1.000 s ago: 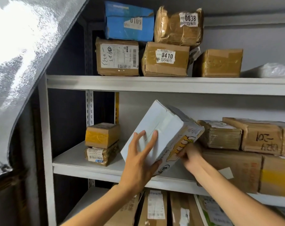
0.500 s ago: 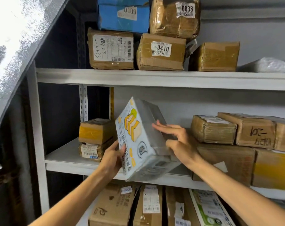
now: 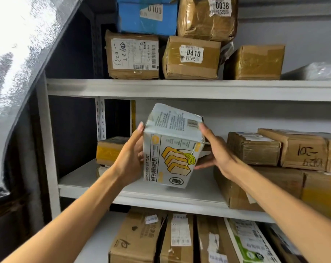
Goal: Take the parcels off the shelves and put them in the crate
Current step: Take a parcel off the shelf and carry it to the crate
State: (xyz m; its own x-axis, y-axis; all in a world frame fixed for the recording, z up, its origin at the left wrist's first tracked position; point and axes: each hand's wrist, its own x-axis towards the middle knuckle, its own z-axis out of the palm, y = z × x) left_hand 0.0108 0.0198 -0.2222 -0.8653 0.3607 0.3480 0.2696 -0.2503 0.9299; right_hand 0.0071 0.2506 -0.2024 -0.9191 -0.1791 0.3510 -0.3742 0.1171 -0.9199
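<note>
A white toast box [image 3: 172, 149] with a picture of sliced bread and a banana hangs tilted just above the middle shelf [image 3: 160, 198]. My left hand [image 3: 129, 158] grips its left side, thumb up along the front edge. On the box's right side is my right hand [image 3: 217, 154], with a finger at the top corner and the thumb under the lower edge. The box touches neither the shelf nor other parcels. No crate is in view.
Brown parcels [image 3: 191, 57] and a blue box [image 3: 147, 16] fill the top shelf. More brown parcels [image 3: 253, 149] are stacked at the middle shelf's right, two small ones [image 3: 107, 150] at its left. Upright cartons [image 3: 138, 240] line the lower shelf. A silver foil sheet [image 3: 18, 54] hangs at left.
I have turned the white box so its printed face points at me and lifted it off the shelf. My right hand moved from its back to its right side.
</note>
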